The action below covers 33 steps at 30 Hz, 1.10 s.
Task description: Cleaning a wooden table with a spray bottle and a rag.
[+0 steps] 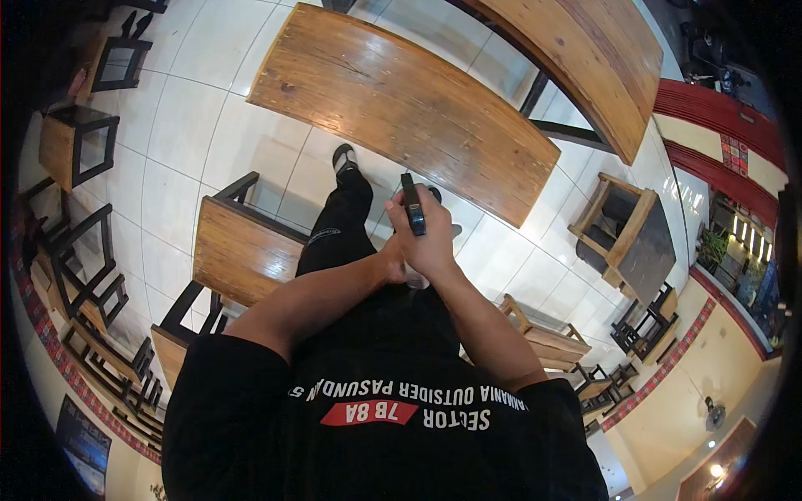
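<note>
My right hand is closed around what looks like a spray bottle, with its black head sticking up past the fingers. A pale, see-through part of the bottle shows below, between the wrists. Against the bottle and partly behind my right hand lies my left hand; its fingers are mostly hidden, so its grip cannot be made out. Both hands are in front of my body, near the close edge of a long varnished wooden table.
A wooden bench or low table stands close on my left. Beyond the long table is another wooden table. A dark-topped stool or table with a wooden frame stands at right. Wood-topped stools line the left. White tiles cover the floor.
</note>
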### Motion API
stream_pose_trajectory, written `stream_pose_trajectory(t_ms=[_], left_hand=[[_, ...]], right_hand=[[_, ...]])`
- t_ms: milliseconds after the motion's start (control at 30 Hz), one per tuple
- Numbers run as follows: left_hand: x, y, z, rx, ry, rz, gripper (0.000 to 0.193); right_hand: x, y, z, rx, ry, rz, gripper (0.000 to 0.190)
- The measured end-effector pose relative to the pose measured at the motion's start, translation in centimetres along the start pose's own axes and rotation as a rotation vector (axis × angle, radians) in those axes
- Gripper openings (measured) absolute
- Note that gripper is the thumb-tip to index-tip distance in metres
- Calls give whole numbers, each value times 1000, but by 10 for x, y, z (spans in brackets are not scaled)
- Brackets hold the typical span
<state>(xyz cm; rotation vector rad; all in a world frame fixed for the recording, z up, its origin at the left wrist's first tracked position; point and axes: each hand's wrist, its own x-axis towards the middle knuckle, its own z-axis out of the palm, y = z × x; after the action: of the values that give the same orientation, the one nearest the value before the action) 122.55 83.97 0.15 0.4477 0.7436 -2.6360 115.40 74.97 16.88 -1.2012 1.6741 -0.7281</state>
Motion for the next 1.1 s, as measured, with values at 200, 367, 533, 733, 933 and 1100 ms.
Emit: stream_pose_trajectory(t_ms=[200, 367, 533, 733, 933, 1100], left_hand=[[51, -64, -28, 3, -23, -37, 35], [79, -133, -35, 99, -17, -23, 34], [138, -204, -19, 186, -6, -8, 32], [145, -246, -22, 256, 20, 42, 31], [150, -256, -26, 427, 52, 133, 31], [153, -258, -30, 551, 57, 204, 30]], right_hand=[[-42, 40, -61, -58, 48, 42, 26], [-89, 97, -135, 24, 37, 25, 23], [-141, 136, -196, 64, 2, 151, 17], [-167, 173, -233, 91, 4, 115, 13], [-164, 186, -231, 254, 109, -44, 13], [-168, 187, -246, 101, -116, 136, 16]])
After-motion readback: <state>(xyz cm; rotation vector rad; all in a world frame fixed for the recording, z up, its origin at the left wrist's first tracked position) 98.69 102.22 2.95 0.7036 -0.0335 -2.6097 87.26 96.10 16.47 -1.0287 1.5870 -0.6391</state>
